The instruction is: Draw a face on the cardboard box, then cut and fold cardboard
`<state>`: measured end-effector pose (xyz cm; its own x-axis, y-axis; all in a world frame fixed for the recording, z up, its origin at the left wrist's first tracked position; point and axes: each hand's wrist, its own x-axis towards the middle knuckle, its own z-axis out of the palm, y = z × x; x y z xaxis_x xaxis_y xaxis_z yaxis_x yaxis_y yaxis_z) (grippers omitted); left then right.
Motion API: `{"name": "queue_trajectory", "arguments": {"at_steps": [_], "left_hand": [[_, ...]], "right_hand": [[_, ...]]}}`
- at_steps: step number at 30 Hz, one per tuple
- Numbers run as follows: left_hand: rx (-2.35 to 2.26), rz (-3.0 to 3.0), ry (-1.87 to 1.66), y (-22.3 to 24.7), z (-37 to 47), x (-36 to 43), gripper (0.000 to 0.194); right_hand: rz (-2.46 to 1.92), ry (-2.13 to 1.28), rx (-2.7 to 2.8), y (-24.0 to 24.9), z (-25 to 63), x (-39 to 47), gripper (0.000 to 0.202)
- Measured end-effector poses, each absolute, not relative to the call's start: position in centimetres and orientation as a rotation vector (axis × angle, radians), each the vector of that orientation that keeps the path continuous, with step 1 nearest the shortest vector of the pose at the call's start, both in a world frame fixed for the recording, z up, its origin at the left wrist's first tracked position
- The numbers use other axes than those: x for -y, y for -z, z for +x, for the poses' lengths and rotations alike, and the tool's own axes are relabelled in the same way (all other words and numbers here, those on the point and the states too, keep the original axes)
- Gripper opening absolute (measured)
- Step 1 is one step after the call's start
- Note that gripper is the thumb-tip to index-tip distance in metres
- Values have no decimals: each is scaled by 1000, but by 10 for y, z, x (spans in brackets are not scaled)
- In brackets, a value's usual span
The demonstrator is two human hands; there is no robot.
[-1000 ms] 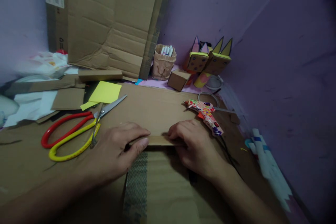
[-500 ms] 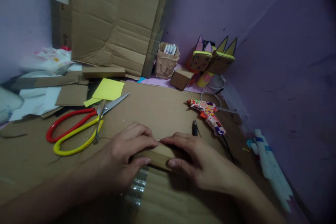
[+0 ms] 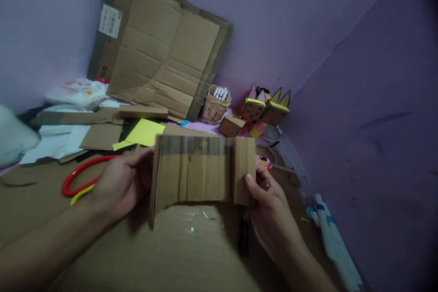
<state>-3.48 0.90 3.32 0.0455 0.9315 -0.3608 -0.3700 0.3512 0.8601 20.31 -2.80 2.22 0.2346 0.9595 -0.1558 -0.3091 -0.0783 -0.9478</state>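
A creased cardboard piece, with a dark tape strip along its top and folded flaps at both ends, is held up over the work surface. My left hand is at its left flap, fingers partly hidden behind it. My right hand grips the right flap, thumb in front and fingers behind. Under the right end lies a black pen-like object. Scissors with red and yellow handles are partly covered by my left hand. Just past my right hand, the patterned glue gun is mostly hidden.
Yellow paper and cardboard scraps lie at the left. Behind stand a large cardboard sheet, a holder of markers, a small box and eared cardboard figures. A rolled plastic bundle lies right.
The cardboard piece has been lifted and its broad taped face now shows. My hands have moved apart to its two ends. The camera view has shifted.
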Motion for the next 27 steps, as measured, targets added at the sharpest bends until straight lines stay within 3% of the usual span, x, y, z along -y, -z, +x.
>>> {"name": "queue_trajectory", "arguments": {"at_steps": [4, 7, 8, 12, 16, 17, 20, 22, 27], "left_hand": [[-886, 678, -887, -14, -20, 11, 38], [-790, 803, -751, -6, -8, 24, 28], [-827, 836, -720, -6, -5, 26, 25], [-1197, 884, -759, -17, -5, 19, 43], [-1241, 794, -788, -28, -20, 6, 27], [-1225, 808, -745, -29, -24, 5, 26], [-1152, 943, -575, -31, -29, 3, 26], [-1132, 1032, -458, -29, -29, 2, 26], [-1243, 1137, -355, -30, -32, 0, 27]], "right_hand": [[-1074, -1239, 541, -24, 191, 32, 39], [-1068, -1284, 541, -17, 178, 41, 31], [-1061, -1336, 580, -14, 173, 45, 31], [-1043, -1465, 764, 1, 167, 54, 46], [-1244, -905, 915, -12, 199, 49, 52], [-1248, -793, 1015, -19, 211, 49, 57], [-1190, -973, 1660, -39, 236, 55, 52], [-1142, -1014, 2035, -41, 241, 63, 59], [-916, -685, 2515, -10, 227, 78, 21]]}}
